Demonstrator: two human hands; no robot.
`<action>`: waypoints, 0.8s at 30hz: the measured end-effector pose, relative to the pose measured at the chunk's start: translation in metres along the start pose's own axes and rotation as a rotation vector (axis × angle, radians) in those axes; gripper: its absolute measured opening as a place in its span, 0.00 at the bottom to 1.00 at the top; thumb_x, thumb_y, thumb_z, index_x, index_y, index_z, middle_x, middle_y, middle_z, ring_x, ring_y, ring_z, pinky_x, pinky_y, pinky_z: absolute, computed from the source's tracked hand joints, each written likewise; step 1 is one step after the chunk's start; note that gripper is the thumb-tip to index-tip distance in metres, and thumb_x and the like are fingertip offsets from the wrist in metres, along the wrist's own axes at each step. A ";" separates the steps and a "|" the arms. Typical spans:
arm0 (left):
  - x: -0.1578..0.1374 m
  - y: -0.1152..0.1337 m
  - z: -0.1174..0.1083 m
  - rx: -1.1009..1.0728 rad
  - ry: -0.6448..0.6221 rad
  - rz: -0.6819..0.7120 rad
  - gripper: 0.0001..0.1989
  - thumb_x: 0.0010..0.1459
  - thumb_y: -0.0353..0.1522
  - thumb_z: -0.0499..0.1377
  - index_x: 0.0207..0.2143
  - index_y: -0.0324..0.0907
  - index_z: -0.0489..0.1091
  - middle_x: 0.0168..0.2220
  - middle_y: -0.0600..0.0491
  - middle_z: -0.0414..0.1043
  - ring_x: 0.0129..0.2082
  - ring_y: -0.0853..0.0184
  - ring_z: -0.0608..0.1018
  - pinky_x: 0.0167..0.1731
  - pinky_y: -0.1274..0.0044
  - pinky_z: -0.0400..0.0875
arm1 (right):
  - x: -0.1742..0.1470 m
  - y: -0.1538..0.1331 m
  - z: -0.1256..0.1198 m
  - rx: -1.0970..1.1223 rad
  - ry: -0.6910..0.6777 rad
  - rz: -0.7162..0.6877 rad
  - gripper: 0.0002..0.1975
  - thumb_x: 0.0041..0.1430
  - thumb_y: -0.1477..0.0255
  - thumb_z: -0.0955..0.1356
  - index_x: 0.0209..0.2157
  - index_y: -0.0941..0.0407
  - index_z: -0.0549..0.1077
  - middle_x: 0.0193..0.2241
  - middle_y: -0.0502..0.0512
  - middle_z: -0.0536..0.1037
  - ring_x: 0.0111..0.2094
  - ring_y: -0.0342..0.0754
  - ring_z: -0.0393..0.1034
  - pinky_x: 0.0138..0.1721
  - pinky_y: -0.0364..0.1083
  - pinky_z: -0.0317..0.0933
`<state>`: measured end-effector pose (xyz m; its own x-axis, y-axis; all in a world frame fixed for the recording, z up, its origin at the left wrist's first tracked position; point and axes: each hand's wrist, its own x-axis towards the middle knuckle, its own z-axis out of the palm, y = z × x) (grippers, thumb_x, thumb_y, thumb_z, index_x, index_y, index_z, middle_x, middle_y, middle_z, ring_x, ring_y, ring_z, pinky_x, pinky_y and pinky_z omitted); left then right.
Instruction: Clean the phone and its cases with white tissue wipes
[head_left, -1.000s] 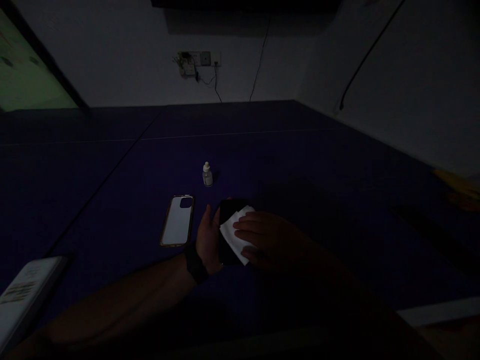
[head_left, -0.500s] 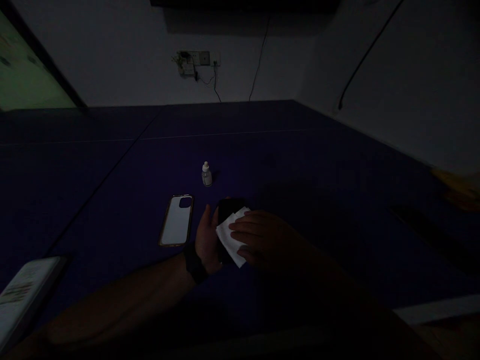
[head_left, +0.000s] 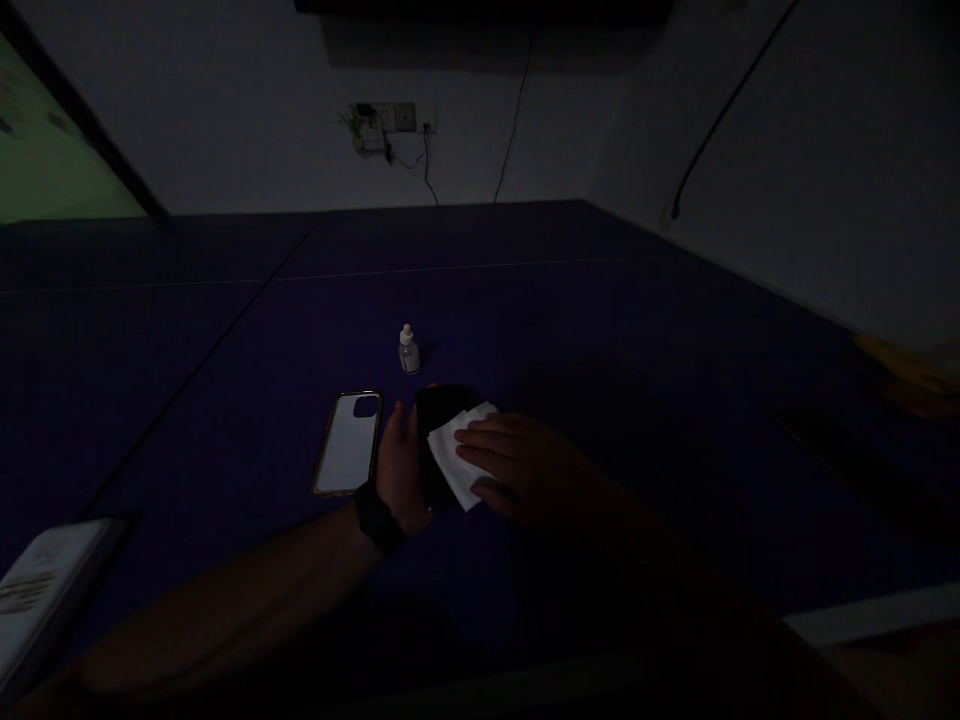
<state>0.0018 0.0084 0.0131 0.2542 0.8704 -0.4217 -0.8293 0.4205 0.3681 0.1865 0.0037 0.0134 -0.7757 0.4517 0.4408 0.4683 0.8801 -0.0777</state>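
Note:
My left hand (head_left: pixel 401 470), with a dark watch on its wrist, is closed around the left side of a black phone (head_left: pixel 441 403). A folded white cloth (head_left: pixel 457 455) lies against the phone's dark face and covers much of it. The fingers of my right hand (head_left: pixel 517 465) press on the cloth, with the thumb below them gripping its lower part. Left of the phone, a clear phone case (head_left: pixel 349 445) with a gold-coloured rim rests on the purple-blue surface. Beyond the phone stands a small white-capped dropper bottle (head_left: pixel 409 352), upright.
At the lower left lies a white box (head_left: pixel 49 580). A long dark object (head_left: pixel 847 460) rests on the right of the surface, too dim to name. Something yellow (head_left: pixel 911 365) is at the right edge. Wall sockets (head_left: pixel 394 118) with cables are at the back.
Both hands have shifted slightly left with the phone, which is now tilted a little more. The cloth has moved slightly up the phone under my right hand.

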 end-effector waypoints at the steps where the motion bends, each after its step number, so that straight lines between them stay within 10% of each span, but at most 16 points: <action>1: 0.001 0.000 0.000 0.008 -0.004 0.001 0.31 0.72 0.48 0.44 0.71 0.45 0.57 0.40 0.48 0.79 0.38 0.58 0.81 0.51 0.63 0.71 | -0.001 0.001 0.000 -0.008 0.000 0.012 0.17 0.68 0.70 0.65 0.54 0.61 0.75 0.56 0.65 0.79 0.57 0.54 0.74 0.59 0.56 0.67; 24: 0.007 -0.003 -0.015 0.059 -0.080 -0.060 0.30 0.71 0.50 0.45 0.65 0.45 0.64 0.52 0.44 0.77 0.48 0.54 0.80 0.53 0.60 0.70 | -0.001 0.002 0.002 0.004 0.028 -0.019 0.15 0.70 0.68 0.64 0.52 0.58 0.76 0.52 0.61 0.82 0.55 0.53 0.75 0.59 0.56 0.68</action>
<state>-0.0012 0.0092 -0.0035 0.3435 0.8599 -0.3776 -0.7810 0.4848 0.3936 0.1876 0.0056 0.0114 -0.7722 0.4307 0.4671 0.4519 0.8891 -0.0727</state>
